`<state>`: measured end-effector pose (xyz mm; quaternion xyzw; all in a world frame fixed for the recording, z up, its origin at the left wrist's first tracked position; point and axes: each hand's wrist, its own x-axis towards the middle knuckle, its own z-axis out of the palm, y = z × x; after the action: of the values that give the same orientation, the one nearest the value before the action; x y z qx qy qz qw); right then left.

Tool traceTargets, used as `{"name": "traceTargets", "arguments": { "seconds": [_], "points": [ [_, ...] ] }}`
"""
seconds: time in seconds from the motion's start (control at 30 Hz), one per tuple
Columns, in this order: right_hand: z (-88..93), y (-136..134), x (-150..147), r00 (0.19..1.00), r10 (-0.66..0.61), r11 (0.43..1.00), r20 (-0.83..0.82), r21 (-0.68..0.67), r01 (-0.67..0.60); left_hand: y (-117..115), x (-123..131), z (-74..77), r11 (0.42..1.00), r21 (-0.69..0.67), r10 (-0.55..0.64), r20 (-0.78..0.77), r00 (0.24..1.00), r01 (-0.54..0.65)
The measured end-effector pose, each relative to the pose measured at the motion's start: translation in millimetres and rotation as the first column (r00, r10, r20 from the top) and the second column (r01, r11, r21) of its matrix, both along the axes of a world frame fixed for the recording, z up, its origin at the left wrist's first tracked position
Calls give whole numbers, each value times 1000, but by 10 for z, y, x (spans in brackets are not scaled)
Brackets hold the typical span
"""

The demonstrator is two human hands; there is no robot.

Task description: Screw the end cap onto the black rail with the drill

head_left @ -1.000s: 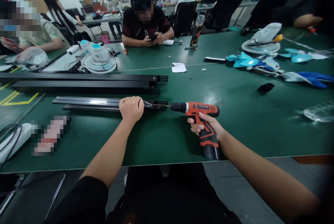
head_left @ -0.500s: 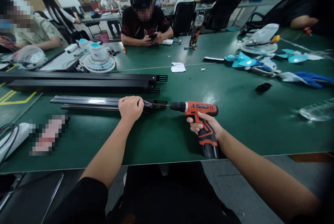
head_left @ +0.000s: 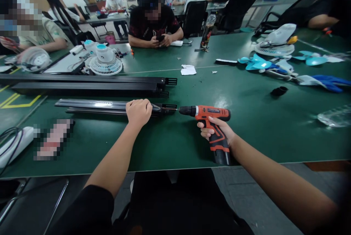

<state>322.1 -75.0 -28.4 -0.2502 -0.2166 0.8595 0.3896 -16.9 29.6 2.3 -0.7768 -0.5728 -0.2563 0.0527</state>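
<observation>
My left hand [head_left: 139, 112] is wrapped over the right part of a long dark, glossy housing [head_left: 93, 103] that lies along the table, pressing it down. Slotted black fittings stick out at the housing's right end. My right hand [head_left: 216, 129] grips a red and black cordless drill [head_left: 214, 112] by its handle, with the index finger side near the trigger. The drill points left, and its thin bit reaches into the slotted end piece [head_left: 169, 107]. Exactly how deep the bit sits is too small to tell.
Behind lie more long black housings [head_left: 87, 88]. White fan parts [head_left: 105, 61] stand at the back left, blue fan blades [head_left: 253, 62] at the right. A phone [head_left: 55, 140] lies front left, a plastic bottle [head_left: 336, 114] far right. Across the table sits a person [head_left: 153, 23] holding a phone.
The view has shifted slightly, moving everything a little to the right in the picture. Both hands, the housing and the drill keep nearly the same arrangement.
</observation>
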Motion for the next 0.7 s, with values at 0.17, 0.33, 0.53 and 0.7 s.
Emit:
{"name": "traceTargets", "arguments": {
  "seconds": [0.17,0.33,0.53,0.7],
  "points": [
    [13,-14,-25,1000,-18,1000,7,-3,18,7,-29,4,1000,-15,-19,-65,998,18],
    [8,-13,-29,999,-41,999,-4,-26,41,12,-36,9,1000,-1,-14,-107,994,14],
    [41,-6,-32,1000,-22,999,-4,-34,21,21,-32,40,998,-54,-23,-104,994,18],
    [42,-6,-51,999,-46,999,-14,-16,45,21,-34,41,999,-53,-18,-95,995,13]
  ]
}}
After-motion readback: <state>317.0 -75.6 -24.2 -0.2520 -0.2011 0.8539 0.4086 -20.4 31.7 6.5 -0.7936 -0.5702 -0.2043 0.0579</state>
